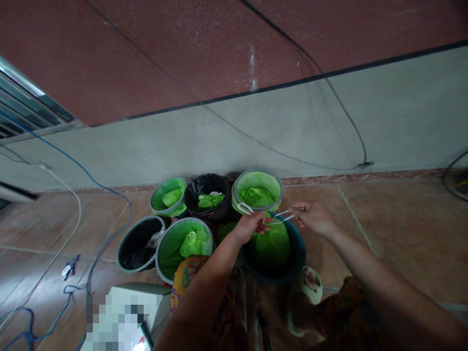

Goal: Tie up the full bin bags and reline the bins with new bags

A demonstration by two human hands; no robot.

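Note:
A white drawstring (276, 223) is stretched between my two hands, just over a dark teal bin (300, 258). My left hand (249, 228) is closed on one side of it, and a loose white loop sticks up past the knuckles. The fingers of my right hand (310, 217) pinch the other side. Beneath, a green plastic bag (272, 246) sits bunched inside the bin, gathered at the top near the string. Behind my left hand stands a grey-rimmed bin (281, 187) lined with green plastic, holding another green bag (258, 197).
More bins stand to the left: a black-lined bin (190, 195), a green-lined bin (158, 253) and several others. Keys (69, 268) and a blue cable (109, 239) lie on the tiled floor. The wall (175, 146) runs behind the bins. My sandalled foot (310, 282) is beside the teal bin.

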